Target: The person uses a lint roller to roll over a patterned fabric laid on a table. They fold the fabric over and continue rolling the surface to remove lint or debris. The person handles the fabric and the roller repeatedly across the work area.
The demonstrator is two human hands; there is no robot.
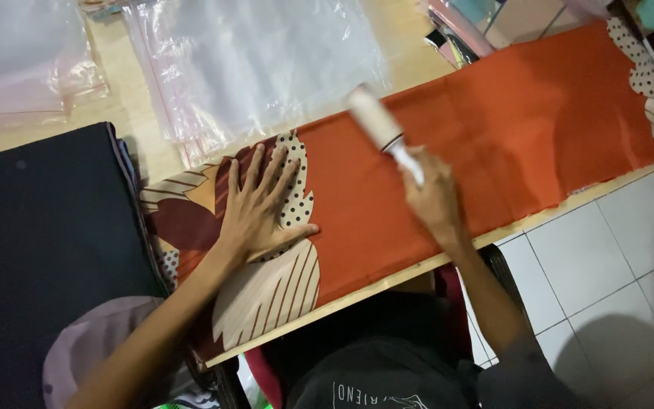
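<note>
The orange cloth (509,129) lies folded in a long strip along the near edge of the wooden bench (123,106), running from the lower left up to the far right, with a printed pattern of cream, brown and dotted leaf shapes at both ends and plain orange between them. Left of it, touching its patterned end, sits a stack of dark fabric (39,250) that covers the bench's left part. Behind the cloth, on the far side of the bench, a pile of clear plastic bags (259,60) with pink sealing strips spreads out, its near corner just beside the cloth's upper edge, and more clear plastic lies at the far left corner. A few folded coloured fabrics (463,30) show at the top, beyond the cloth. White floor tiles (615,257) fill the lower right. The left hand (263,204) rests flat on the leaf print, fingers spread wide, palm pressing the cloth down. The right hand (433,197) is closed around the handle of a white lint roller (376,121), whose roll is blurred and lies over the plain orange middle of the cloth, angled away from the person.
</note>
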